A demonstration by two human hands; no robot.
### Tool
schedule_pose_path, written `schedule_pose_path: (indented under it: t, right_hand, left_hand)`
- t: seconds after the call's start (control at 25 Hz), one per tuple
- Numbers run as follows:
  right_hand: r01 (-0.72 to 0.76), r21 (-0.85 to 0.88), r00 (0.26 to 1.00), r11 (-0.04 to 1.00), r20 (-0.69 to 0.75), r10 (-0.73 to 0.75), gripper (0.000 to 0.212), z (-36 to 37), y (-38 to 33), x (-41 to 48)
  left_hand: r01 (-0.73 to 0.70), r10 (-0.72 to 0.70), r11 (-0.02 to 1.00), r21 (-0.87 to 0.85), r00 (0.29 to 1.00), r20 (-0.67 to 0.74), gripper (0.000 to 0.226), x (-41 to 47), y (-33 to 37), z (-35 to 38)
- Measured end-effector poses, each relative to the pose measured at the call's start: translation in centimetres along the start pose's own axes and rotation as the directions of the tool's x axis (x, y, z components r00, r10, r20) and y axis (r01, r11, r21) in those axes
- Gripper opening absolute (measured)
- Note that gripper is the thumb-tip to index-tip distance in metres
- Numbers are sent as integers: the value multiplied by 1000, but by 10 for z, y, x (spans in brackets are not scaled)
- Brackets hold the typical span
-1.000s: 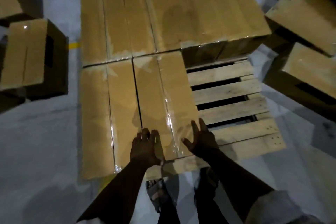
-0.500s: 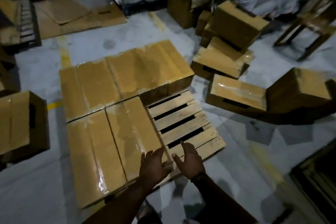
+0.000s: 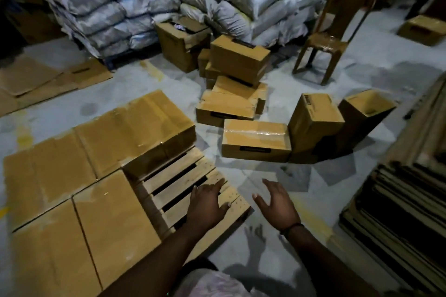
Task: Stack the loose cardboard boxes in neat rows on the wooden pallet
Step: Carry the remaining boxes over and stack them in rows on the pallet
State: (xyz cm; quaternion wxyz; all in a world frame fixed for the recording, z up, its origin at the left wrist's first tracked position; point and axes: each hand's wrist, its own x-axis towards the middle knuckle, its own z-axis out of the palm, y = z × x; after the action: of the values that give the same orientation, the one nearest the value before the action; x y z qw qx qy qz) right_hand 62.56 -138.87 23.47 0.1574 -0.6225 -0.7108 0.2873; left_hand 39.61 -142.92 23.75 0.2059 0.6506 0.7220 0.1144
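Progress: sealed boxes point(image 3: 113, 219) lie flat in one layer over most of the wooden pallet point(image 3: 237, 201), edges touching in two rows; I judge the first layer nearly done
Gap: the pallet's right near corner shows bare slats, just beside the last box laid; it looks like room for one more
Left to do: a good many loose boxes point(image 3: 231, 103) lie heaped on the floor beyond the pallet; the nearest one point(image 3: 255, 137) lies flat near the bare corner; another point(image 3: 313, 118) leans on end just beside it
Left hand point(image 3: 207, 202): fingers spread and straight, over the bare slats at the near corner, holding nothing; whether it touches the wood I cannot tell
Right hand point(image 3: 277, 202): open and spread above the floor just off the pallet, holding nothing, pointed toward the loose boxes
Containers: the boxes on the pallet are taped shut, contents hidden; a tilted box point(image 3: 366, 113) at the right of the heap is open on top, its inside too dark to read; an open carton point(image 3: 181, 38) against the stacked sacks point(image 3: 120, 2) holds something too dim to name
Surroundings: a brown chair point(image 3: 335, 29) beyond the heap; flattened cartons point(image 3: 398, 212) piled at the right
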Motion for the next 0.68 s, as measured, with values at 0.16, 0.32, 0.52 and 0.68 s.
schedule_pose_path:
  t: [0.16, 0.32, 0.52, 0.68]
  right_hand:
    - [-44, -8, 999, 999, -24, 43, 65, -41, 29, 20]
    - [-35, -1, 999, 999, 6, 35, 66, -59, 54, 58]
    - [-71, -15, 997, 997, 40, 71, 68, -82, 87, 135]
    - [-115, -40, 990, 993, 72, 118, 70, -108, 113, 210]
  left_hand:
    - [-6, 5, 1000, -22, 999, -32, 74, 29, 35, 11]
    - [31, -33, 998, -60, 999, -19, 71, 67, 56, 22]
    - [73, -77, 982, -175, 997, -15, 71, 142, 82, 42]
    - [100, -101, 967, -233, 995, 9, 69, 223, 114, 52]
